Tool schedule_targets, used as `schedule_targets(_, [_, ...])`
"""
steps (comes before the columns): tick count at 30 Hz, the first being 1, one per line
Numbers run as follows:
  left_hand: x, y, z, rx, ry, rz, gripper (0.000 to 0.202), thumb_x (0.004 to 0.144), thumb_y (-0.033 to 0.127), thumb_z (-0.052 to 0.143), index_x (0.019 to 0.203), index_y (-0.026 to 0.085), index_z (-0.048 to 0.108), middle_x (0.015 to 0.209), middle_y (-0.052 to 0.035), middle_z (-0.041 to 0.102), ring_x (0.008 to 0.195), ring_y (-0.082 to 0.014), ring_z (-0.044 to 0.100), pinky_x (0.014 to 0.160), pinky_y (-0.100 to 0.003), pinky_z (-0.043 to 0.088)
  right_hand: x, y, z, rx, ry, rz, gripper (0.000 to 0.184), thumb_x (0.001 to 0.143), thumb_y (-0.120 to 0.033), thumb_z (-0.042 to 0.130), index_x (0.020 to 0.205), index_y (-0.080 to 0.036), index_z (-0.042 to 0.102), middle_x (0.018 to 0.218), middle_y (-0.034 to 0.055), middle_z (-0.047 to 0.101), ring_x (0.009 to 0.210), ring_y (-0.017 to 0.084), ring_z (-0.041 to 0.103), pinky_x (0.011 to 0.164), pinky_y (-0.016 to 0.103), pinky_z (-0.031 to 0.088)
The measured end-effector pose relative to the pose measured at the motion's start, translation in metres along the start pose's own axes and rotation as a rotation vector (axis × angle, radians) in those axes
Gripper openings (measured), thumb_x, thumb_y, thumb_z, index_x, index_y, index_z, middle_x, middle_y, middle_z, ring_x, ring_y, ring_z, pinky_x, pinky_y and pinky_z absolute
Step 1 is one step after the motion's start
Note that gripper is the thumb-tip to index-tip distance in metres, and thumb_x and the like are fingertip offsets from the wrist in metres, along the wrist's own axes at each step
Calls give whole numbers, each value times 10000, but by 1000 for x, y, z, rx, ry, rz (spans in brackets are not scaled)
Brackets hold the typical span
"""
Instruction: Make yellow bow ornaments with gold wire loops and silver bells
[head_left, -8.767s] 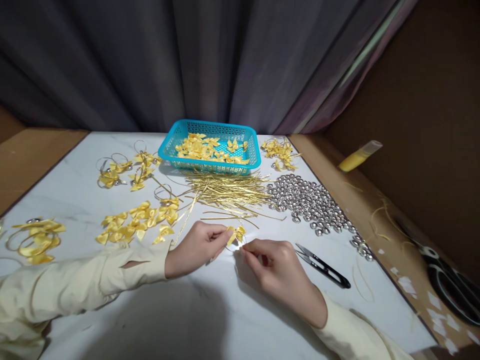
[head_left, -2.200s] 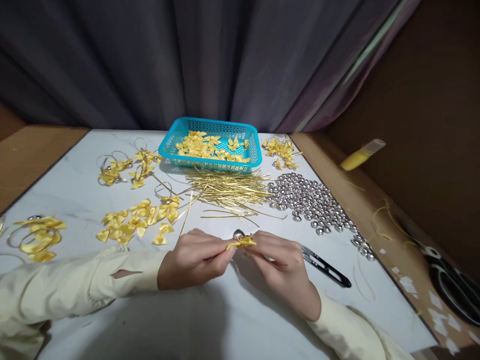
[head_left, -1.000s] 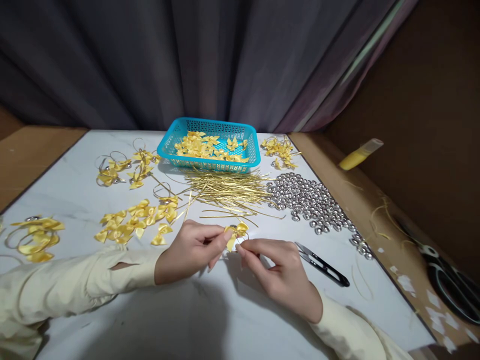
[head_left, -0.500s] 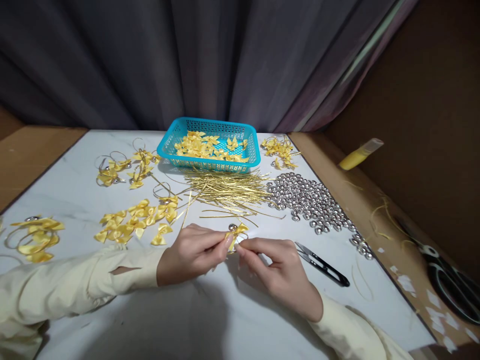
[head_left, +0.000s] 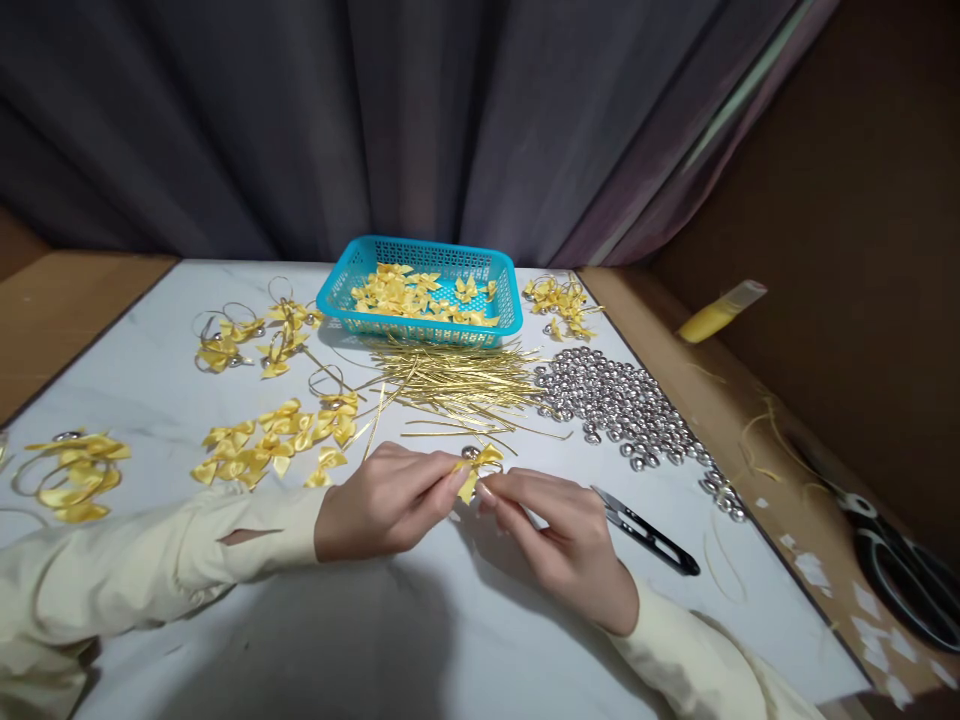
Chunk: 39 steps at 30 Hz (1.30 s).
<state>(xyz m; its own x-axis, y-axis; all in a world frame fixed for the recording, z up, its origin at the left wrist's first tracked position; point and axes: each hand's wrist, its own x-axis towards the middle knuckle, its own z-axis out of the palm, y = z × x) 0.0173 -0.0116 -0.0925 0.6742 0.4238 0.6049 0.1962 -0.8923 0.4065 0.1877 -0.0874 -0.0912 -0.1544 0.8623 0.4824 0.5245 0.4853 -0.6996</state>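
While left hand (head_left: 394, 500) pinched yellow satin bow (head_left: 489, 456) above white tabletop (head_left: 360, 640), right hand (head_left: 562, 530) bunched fingertips at bow's lower right; cannot tell whether they gripped it. Silver bead (head_left: 469, 453) at bow's upper edge. Black thread snips (head_left: 660, 546) lay just beside right hand, gold cords (head_left: 457, 380) beyond. Bead pile (head_left: 615, 400) reached tabletop's right edge. Widest room spread between forearms.

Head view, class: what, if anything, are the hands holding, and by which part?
A yellow ribbon bow: the left hand pinches its left side. What the right hand grips beside it is too small to tell.
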Motion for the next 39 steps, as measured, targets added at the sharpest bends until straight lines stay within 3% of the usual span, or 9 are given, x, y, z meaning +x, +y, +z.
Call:
schedule_targets(4, [0, -2, -2, -37, -66, -7, 222, 917, 161, 368, 812, 125, 560, 564, 7, 605, 450, -92, 549, 466, -195, 407, -2, 0, 0, -7, -11, 12, 173, 872, -117, 464, 837, -121, 633, 593, 27, 599, 511, 105, 518, 498, 227, 437])
schedule_targets(10, [1, -2, -3, -68, -104, -39, 234, 917, 179, 355, 771, 151, 535, 558, 13, 565, 470, -92, 513, 480, -195, 391, -1, -2, 0, -1, -12, 34, 181, 872, -126, 459, 802, -124, 626, 593, 24, 593, 516, 100, 520, 500, 219, 436])
schedule_targets(17, [5, 2, -6, -262, -194, -222, 284, 903, 162, 372, 627, 167, 441, 515, 57, 425, 440, -61, 393, 445, -162, 332, -2, -3, 0, 17, -17, 56, 186, 872, -121, 455, 813, -116, 632, 625, 37, 619, 542, 107, 550, 534, 223, 452])
schedule_targets(24, [3, 0, -5, -264, -190, -150, 228, 898, 155, 352, 719, 154, 493, 564, 36, 481, 472, -73, 439, 470, -171, 348, -1, -4, 0, 40, -48, 91, 191, 876, -148, 464, 794, -140, 636, 632, 30, 638, 546, 104, 567, 539, 217, 471])
schedule_targets(34, [7, 7, -12, -782, -345, -538, 292, 915, 271, 352, 661, 165, 453, 480, 75, 341, 411, -57, 292, 385, -170, 258, -1, -1, -1, 6, -7, -51, 184, 875, -119, 451, 877, -125, 635, 650, 49, 634, 558, 115, 548, 525, 239, 474])
schedule_targets(39, [9, 11, -9, -1031, -344, -674, 314, 904, 374, 369, 689, 166, 466, 469, 84, 281, 411, -63, 241, 376, -186, 224, -5, 1, 1, -16, 12, -72, 176, 876, -97, 445, 886, -135, 617, 655, 49, 609, 571, 121, 525, 527, 248, 463])
